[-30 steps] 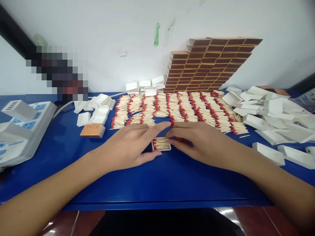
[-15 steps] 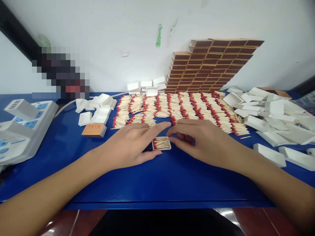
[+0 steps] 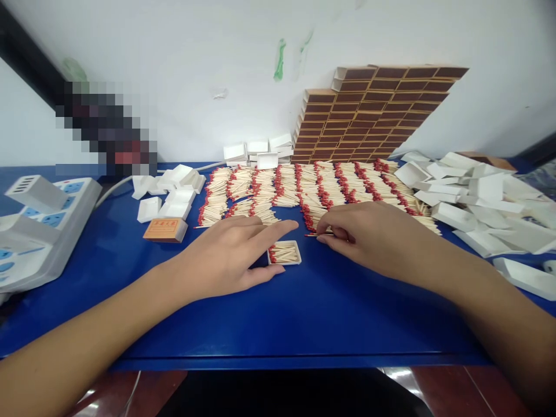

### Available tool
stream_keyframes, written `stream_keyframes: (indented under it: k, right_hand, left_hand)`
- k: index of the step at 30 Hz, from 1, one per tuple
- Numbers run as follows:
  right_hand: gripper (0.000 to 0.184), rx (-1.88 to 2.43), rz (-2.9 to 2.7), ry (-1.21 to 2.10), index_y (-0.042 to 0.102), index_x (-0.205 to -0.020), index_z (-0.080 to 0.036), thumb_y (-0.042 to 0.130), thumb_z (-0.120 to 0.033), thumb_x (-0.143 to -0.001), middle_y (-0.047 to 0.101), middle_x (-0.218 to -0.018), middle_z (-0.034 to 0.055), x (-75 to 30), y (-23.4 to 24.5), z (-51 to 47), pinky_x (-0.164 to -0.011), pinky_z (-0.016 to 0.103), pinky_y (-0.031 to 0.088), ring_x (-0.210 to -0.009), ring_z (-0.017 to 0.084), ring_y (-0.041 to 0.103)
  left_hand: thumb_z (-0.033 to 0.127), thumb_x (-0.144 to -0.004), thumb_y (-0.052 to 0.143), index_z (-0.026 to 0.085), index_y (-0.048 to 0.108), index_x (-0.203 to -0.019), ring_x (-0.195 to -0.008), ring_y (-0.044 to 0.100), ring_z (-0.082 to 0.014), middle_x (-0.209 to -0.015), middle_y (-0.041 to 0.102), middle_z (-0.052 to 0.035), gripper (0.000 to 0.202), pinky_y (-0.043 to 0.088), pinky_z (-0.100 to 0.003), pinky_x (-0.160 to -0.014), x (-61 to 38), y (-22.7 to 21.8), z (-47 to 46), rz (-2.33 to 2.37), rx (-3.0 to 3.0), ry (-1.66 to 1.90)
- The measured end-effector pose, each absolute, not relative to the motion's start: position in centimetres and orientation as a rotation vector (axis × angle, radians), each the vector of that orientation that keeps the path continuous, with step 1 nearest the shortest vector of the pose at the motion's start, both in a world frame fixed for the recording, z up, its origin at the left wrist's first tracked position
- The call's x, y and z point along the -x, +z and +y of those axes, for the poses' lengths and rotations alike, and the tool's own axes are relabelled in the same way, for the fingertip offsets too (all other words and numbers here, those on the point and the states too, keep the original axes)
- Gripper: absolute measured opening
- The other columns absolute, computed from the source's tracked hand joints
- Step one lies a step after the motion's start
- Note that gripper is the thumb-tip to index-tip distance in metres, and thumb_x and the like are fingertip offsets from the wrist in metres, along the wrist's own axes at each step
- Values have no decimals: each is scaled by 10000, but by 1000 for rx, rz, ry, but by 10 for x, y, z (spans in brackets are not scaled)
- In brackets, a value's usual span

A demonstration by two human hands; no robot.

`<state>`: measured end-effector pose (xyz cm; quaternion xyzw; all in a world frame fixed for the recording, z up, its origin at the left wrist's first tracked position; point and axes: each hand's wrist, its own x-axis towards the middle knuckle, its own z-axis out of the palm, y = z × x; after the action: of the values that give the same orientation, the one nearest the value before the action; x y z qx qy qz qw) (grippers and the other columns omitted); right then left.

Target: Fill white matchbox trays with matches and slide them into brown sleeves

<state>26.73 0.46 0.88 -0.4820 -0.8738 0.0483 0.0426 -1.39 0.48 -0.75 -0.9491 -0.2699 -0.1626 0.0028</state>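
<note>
An open white matchbox tray with red-tipped matches in it lies on the blue table in front of me. My left hand curves around the tray's left end, thumb along the near side and index finger stretched out above the far side. Those fingers are apart. To the right of the tray, my right hand has thumb and index finger pinched at a single match, its red head pointing left. Just beyond both hands lie rows of loose matches.
Filled matchboxes are stacked against the wall. White trays are heaped at right, with smaller groups at left and back. An orange matchbox and a power strip sit on the left.
My right hand has moved right, away from the tray's right end to the near edge of the match rows, where it pinches a match. My left hand and the tray have stayed put.
</note>
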Motion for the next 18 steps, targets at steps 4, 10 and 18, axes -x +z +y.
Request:
stream_keyframes:
  k: [4, 10, 18]
  right_hand:
    - [175, 1481, -2689, 163, 677, -854, -226, 569, -276, -982, 730, -825, 33, -268, 8, 5, -616, 309, 338, -721, 195, 621]
    - [130, 1471, -2708, 242, 595, -841, -215, 553, -245, -961, 702, -821, 36, -262, 9, 2, -588, 292, 334, -679, 173, 592]
    - [113, 1379, -2638, 224, 600, -884, -221, 529, -240, -970, 687, -804, 30, -258, 12, -1, -599, 285, 337, -663, 167, 588]
  left_hand:
    - [391, -984, 690, 195, 487, -1495, -914, 718, -226, -978, 735, -40, 584, 558, -343, -830, 14, -7, 5, -840, 2958, -503]
    - [390, -981, 692, 203, 481, -1502, -932, 726, -228, -1030, 749, -54, 593, 565, -347, -841, 13, -6, 3, -856, 2956, -481]
    - [391, -981, 687, 223, 423, -1549, -995, 733, -233, -1139, 760, -69, 648, 571, -360, -887, 13, -6, 2, -907, 2989, -481]
